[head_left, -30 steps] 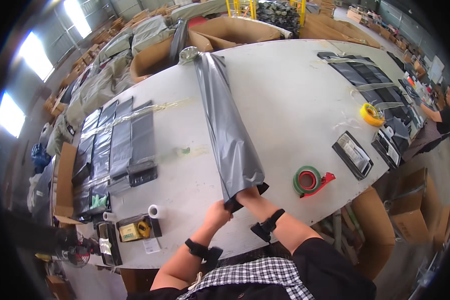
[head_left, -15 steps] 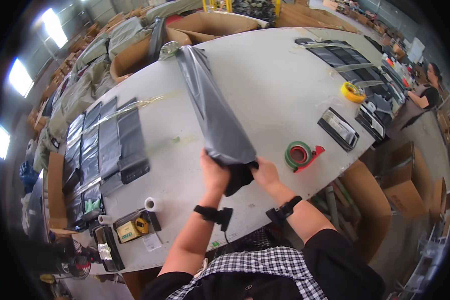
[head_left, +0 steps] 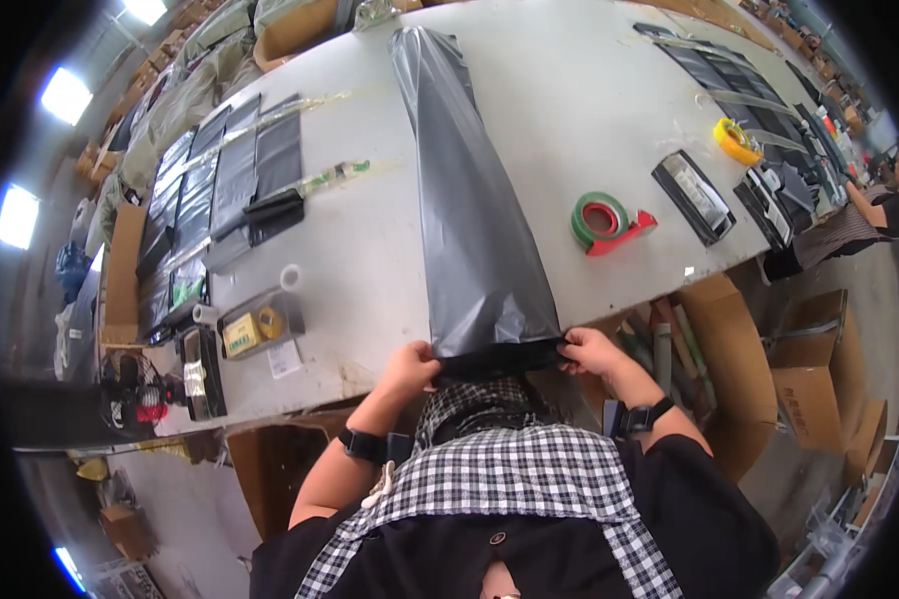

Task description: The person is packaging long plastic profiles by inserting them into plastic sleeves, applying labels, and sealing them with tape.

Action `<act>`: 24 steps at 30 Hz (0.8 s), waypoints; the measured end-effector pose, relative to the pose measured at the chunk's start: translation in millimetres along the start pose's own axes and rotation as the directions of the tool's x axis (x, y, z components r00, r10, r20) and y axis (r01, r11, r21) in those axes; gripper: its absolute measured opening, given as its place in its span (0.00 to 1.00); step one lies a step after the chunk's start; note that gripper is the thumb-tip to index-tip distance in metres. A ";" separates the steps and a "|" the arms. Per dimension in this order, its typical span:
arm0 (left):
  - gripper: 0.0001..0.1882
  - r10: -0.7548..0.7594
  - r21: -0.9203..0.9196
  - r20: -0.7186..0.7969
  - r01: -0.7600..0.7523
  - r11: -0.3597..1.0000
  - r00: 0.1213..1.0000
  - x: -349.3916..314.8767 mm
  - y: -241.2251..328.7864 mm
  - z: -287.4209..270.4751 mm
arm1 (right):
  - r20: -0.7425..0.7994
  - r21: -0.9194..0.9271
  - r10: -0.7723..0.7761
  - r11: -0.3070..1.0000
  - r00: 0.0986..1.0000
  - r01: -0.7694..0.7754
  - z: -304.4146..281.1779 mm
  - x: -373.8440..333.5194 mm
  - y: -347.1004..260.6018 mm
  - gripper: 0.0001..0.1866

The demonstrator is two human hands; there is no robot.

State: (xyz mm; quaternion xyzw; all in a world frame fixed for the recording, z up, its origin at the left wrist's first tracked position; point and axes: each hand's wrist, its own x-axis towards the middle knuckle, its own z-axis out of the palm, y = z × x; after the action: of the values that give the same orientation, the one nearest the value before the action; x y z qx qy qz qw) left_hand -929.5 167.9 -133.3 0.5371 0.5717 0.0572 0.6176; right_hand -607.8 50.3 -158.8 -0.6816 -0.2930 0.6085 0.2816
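A long dark grey plastic mailing bag (head_left: pixel 464 200) lies lengthwise across the white table (head_left: pixel 370 240), its near end hanging at the table's front edge. My left hand (head_left: pixel 410 361) grips the bag's near left corner. My right hand (head_left: pixel 589 351) grips the near right corner. The bag's open end is stretched flat between both hands, just in front of my checked shirt. Each wrist carries a black band.
A green tape roll on a red dispenser (head_left: pixel 609 222) lies right of the bag. A yellow tape roll (head_left: pixel 737 140) and black flat packs (head_left: pixel 697 196) sit farther right. Rows of dark bags (head_left: pixel 220 190) lie left. Cardboard boxes (head_left: pixel 739 379) stand below the table edge. Another person (head_left: pixel 869 215) works at far right.
The bag's near end has been pulled toward me to the table's front edge. My hands, close together before, now hold it spread apart at both corners.
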 end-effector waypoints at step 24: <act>0.07 0.244 -0.111 0.049 -0.237 0.965 0.969 -68.2 7.6 15.3 | 0.292 -0.532 -0.798 0.323 0.528 0.783 130.2 -44.4 -87.7 0.09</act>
State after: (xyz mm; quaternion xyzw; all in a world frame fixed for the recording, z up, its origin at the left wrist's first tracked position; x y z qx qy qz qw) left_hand -936.8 115.2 -87.3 0.5709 0.4791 0.1449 0.6508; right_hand -746.2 79.6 -77.6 -0.5092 -0.7610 0.2562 0.3096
